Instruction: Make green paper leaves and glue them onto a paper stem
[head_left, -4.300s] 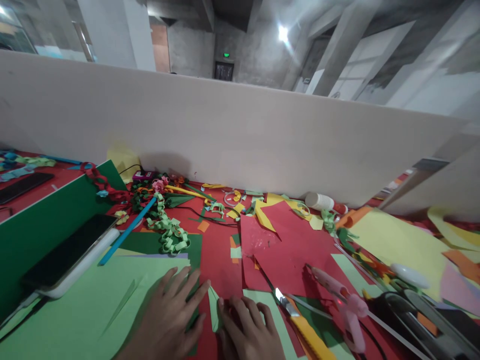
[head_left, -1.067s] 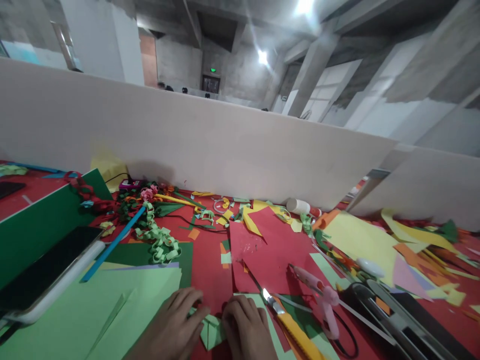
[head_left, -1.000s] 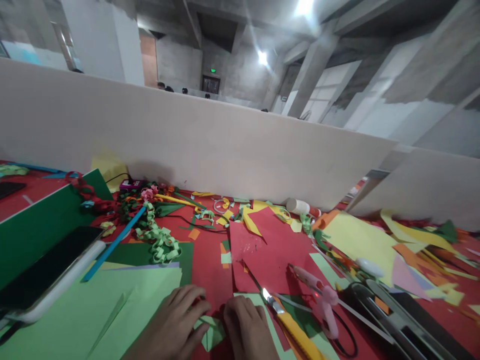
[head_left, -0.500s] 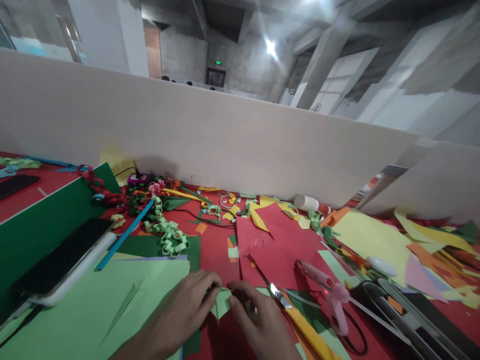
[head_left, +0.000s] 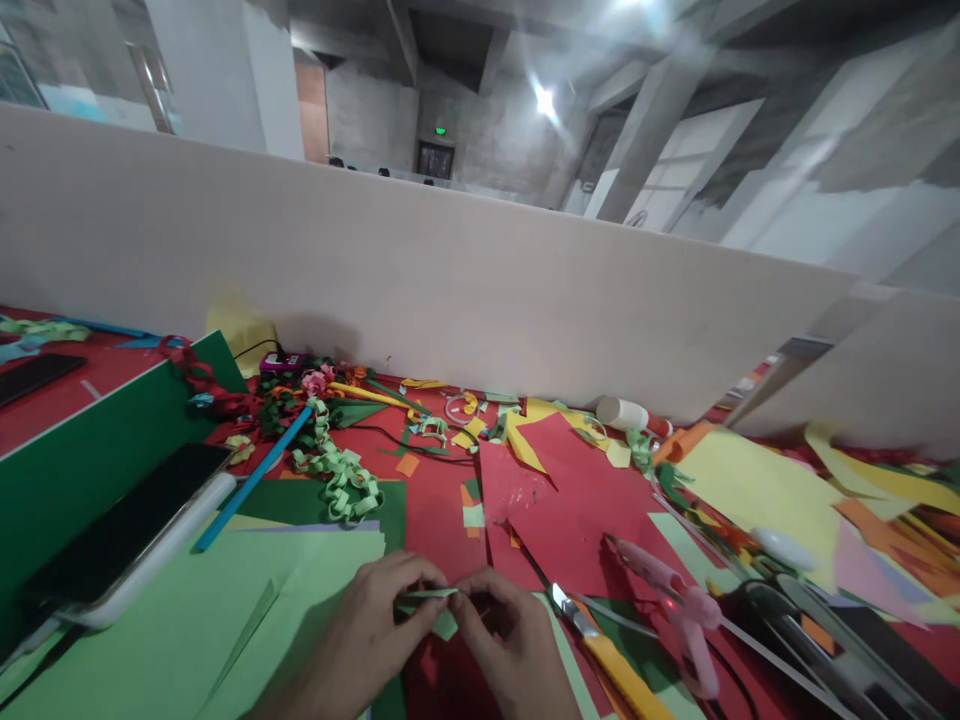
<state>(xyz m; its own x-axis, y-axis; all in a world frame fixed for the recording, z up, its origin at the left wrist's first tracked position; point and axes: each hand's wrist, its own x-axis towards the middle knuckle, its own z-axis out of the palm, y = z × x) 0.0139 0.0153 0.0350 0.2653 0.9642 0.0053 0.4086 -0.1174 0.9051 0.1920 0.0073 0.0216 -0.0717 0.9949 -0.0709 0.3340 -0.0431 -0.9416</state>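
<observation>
Both of my hands meet at the bottom centre of the view, just above the red table. My left hand [head_left: 367, 630] and my right hand [head_left: 510, 645] pinch the two ends of a small folded piece of light green paper [head_left: 429, 603], held edge-on between the fingertips. Under my left wrist lies a large light green sheet [head_left: 187, 620]. A yellow utility knife [head_left: 611, 665] with its blade out lies just right of my right hand.
A pink glue gun [head_left: 679, 610] lies right of the knife. A phone [head_left: 127, 535] rests on a green board at left. A green paper chain [head_left: 337, 480], a blue strip [head_left: 251, 480], red sheets [head_left: 577, 510], a yellow sheet [head_left: 757, 490] and scraps cover the table before a beige partition [head_left: 450, 290].
My hands went from pressing the green paper flat on the table to lifting it off the surface and pinching it between both sets of fingertips. The view shifted slightly.
</observation>
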